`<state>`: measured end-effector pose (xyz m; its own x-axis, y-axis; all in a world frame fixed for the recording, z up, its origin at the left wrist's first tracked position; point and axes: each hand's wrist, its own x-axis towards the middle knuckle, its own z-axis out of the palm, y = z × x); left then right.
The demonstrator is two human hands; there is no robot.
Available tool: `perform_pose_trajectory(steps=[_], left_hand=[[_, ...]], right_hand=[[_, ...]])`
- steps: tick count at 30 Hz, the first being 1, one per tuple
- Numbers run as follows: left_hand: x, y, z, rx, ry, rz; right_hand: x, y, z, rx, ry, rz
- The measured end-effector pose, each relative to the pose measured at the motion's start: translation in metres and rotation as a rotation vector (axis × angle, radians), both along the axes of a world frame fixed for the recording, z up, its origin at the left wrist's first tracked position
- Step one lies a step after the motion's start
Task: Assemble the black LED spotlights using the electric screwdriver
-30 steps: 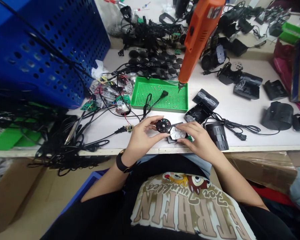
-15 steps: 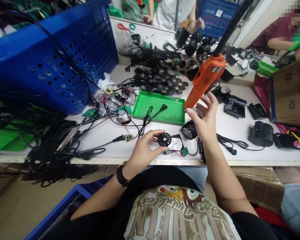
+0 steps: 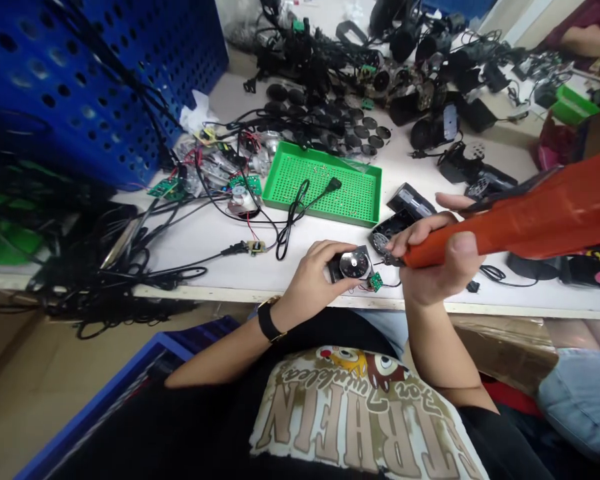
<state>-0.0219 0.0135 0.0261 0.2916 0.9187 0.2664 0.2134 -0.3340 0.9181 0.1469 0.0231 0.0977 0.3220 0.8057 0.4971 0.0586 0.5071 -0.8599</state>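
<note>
Cluttered white bench [image 3: 205, 233], right hand [image 3: 437, 257] clenched round orange screwdriver [image 3: 530, 217], near-level, tip leftward, left hand [image 3: 315, 283] pinching disc [image 3: 356, 265]

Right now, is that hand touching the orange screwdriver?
Touching. The head view shows the right hand wrapped around the orange electric screwdriver near its tip, thumb pressed on its barrel.

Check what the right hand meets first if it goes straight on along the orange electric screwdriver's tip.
Likely the round silver-faced black part held by the left hand; the orange electric screwdriver in the right hand points left at it. Depth unclear.
</note>
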Motion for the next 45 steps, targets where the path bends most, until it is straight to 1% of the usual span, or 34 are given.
perform_pose_trajectory(steps=[3, 6, 8, 11, 14, 16, 20, 23, 27, 29, 33, 40, 45], left_hand=[[0.008, 0.004, -0.003, 0.05, 0.029, -0.003], [0.011, 0.005, -0.006, 0.082, 0.05, -0.021], [0.01, 0.005, -0.007, 0.095, 0.05, -0.027], [0.01, 0.004, -0.009, 0.113, 0.044, -0.027], [0.009, 0.004, -0.009, 0.112, 0.049, -0.028], [0.009, 0.004, -0.008, 0.108, 0.053, -0.032], [0.009, 0.004, -0.008, 0.129, 0.051, -0.034], [0.009, 0.005, -0.01, 0.148, 0.044, -0.036], [0.009, 0.006, -0.011, 0.157, 0.054, -0.042], [0.009, 0.006, -0.011, 0.155, 0.065, -0.049], [0.009, 0.008, -0.007, 0.149, 0.08, -0.068], [0.006, 0.009, 0.001, 0.09, 0.122, -0.092], [0.006, 0.009, 0.0, 0.072, 0.119, -0.086]], right_hand=[[0.001, -0.005, 0.002, 0.0, 0.004, 0.059], [0.002, -0.007, 0.004, -0.023, -0.044, 0.007], [0.002, -0.008, 0.004, -0.01, -0.077, -0.027], [-0.001, -0.008, 0.001, 0.008, -0.107, -0.018], [-0.007, -0.008, 0.001, -0.038, -0.22, -0.063], [-0.011, -0.007, 0.002, -0.046, -0.245, -0.076], [-0.018, -0.005, 0.005, 0.03, -0.098, -0.018], [-0.019, 0.0, 0.002, 0.063, 0.002, 0.0], [-0.018, 0.01, -0.006, 0.249, 0.136, 0.129], [-0.017, 0.013, -0.009, 0.284, 0.152, 0.162], [-0.02, 0.012, -0.009, 0.306, 0.155, 0.166], [-0.025, 0.009, -0.009, 0.325, 0.11, 0.076], [-0.027, 0.011, -0.01, 0.33, 0.141, 0.095]])
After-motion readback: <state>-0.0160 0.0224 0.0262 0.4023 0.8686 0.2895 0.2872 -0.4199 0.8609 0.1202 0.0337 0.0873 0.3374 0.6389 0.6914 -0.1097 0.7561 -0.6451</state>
